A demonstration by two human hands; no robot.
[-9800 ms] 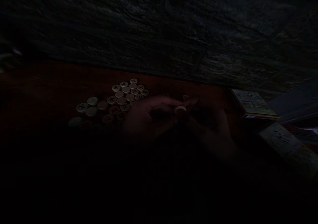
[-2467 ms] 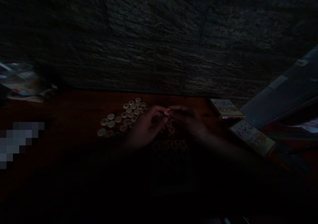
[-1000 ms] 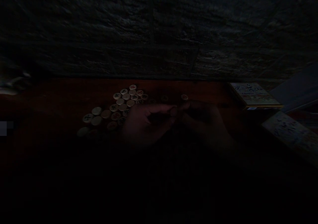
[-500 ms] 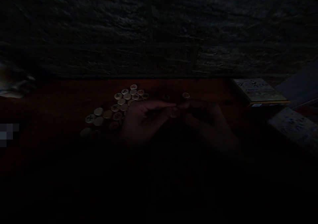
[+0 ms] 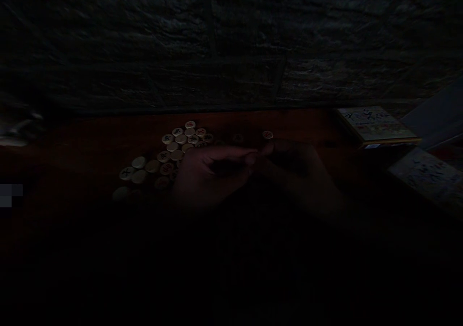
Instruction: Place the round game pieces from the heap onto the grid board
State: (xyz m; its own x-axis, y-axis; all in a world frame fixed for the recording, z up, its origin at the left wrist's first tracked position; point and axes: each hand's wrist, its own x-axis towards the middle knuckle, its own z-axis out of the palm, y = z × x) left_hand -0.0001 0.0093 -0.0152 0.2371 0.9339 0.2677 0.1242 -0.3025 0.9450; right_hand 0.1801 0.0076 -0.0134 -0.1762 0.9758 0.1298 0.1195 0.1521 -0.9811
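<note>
My left hand (image 5: pixel 208 176) is closed in a pinch, its thumb and forefinger meeting around a small round xiangqi piece, barely visible in the dark. Close against its fingertips is my right hand (image 5: pixel 302 171), also pinched. What the right fingers hold, if anything, is lost in shadow. To the left lies a loose group of round wooden xiangqi pieces (image 5: pixel 181 139), some with red or black characters and some blank side up. The left hand covers part of that group. One red-marked piece (image 5: pixel 267 134) lies apart, just beyond the right hand, and a dim piece (image 5: pixel 238 137) lies left of it.
The reddish wooden table (image 5: pixel 94 133) runs back to a dark stone-block wall (image 5: pixel 181 85). At the right rests a flat printed box (image 5: pixel 378 126), with another printed box or lid (image 5: pixel 427 174) nearer. A pale blurred object (image 5: pixel 18 128) stands at the left edge.
The view has shifted slightly. My hands remain together, fingertips close. The piece between them, whose face showed earlier, is now mostly hidden by the fingers.
</note>
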